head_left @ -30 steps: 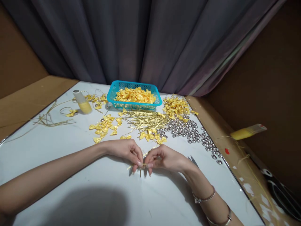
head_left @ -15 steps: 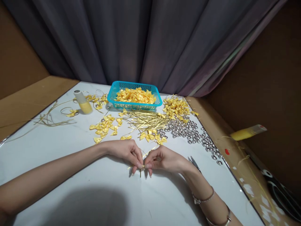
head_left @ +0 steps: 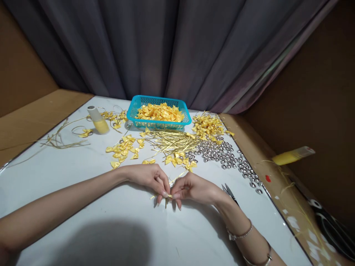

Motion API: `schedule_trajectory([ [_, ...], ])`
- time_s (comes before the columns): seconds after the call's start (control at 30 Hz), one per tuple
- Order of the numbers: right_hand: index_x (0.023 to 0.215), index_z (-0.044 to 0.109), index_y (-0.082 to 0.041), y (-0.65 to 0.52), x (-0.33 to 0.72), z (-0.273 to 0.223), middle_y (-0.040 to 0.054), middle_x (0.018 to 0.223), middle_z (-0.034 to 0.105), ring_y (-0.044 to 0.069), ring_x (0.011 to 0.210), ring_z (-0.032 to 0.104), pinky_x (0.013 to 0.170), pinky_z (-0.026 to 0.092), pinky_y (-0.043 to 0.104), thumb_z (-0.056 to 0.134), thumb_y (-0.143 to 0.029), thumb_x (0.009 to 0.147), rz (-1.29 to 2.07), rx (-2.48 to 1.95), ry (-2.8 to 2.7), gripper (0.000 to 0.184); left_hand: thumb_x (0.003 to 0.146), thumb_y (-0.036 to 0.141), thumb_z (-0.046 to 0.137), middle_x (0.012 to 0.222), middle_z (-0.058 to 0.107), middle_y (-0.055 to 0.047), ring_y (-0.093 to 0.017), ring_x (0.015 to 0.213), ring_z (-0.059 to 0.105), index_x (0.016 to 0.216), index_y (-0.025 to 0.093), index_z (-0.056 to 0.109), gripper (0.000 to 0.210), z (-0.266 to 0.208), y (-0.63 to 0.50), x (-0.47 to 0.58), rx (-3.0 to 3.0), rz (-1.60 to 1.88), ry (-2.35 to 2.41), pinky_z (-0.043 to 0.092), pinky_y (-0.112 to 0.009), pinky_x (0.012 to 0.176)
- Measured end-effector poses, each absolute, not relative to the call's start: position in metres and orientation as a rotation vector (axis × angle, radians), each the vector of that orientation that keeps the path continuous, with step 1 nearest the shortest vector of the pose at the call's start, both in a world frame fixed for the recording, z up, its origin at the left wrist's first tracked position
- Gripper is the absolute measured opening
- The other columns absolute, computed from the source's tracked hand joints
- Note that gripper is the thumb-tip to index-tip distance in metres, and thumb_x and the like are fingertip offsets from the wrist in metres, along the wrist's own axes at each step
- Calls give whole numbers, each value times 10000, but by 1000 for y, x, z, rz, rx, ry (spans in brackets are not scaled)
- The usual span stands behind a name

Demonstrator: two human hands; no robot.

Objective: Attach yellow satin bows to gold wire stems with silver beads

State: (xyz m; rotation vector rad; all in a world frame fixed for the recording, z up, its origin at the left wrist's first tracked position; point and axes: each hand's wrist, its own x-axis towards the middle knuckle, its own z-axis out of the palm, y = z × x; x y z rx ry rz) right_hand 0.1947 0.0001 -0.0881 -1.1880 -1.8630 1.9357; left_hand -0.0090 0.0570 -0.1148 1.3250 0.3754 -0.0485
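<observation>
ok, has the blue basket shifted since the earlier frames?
No. The blue basket sits in the same spot near the far edge of the white table, with no visible change in its gap to the yellow bottle.

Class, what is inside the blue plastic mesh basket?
A heap of shiny yellow fabric bows lies inside the blue plastic mesh basket. The bows cover its floor, so anything beneath them cannot be made out.

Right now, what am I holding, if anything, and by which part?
Gold cord, pinched by your left hand and right hand, a short stretch showing between them; whether that's its end or middle, I can't tell.
</observation>
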Motion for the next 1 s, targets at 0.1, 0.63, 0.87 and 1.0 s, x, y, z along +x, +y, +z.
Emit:
schedule_trajectory([
  [0.1, 665, 679, -105, 1, 195, -86, 35, 577, 641, 120, 592, 544, 662, 434, 261, 611, -287, 750, 1928, -1184, -1883, 212, 751, 313, 715, 638, 712, -23, -115, 573, 641, 864, 151, 697, 198, -115, 57, -9, 1326, -40, 370, 492, -210, 636],
  [0.63, 732, 706, -99, 0, 195, -87, 15, 545, 628, 109, 567, 540, 619, 415, 255, 649, -300, 728, 1986, -1221, -1744, 209, 770, 319, 690, 665, 706, -33, -121, 616, 651, 809, 153, 714, 172, -114, 55, -9, 1441, -17, 395, 479, -201, 642],
  [0.87, 710, 680, -99, 0, 194, -84, 14, 570, 628, 96, 566, 548, 609, 409, 242, 664, -289, 712, 2023, -1225, -1669, 191, 773, 298, 684, 669, 713, -28, -131, 644, 660, 789, 156, 710, 145, -112, 54, -9, 1475, -19, 396, 481, -208, 651],
  [1.0, 769, 689, -107, 1, 196, -82, 30, 644, 653, 118, 630, 596, 638, 445, 253, 705, -306, 685, 2035, -1207, -1647, 216, 771, 295, 686, 680, 720, -28, -127, 658, 654, 788, 160, 711, 138, -111, 54, -9, 1481, -15, 411, 473, -203, 654],
])
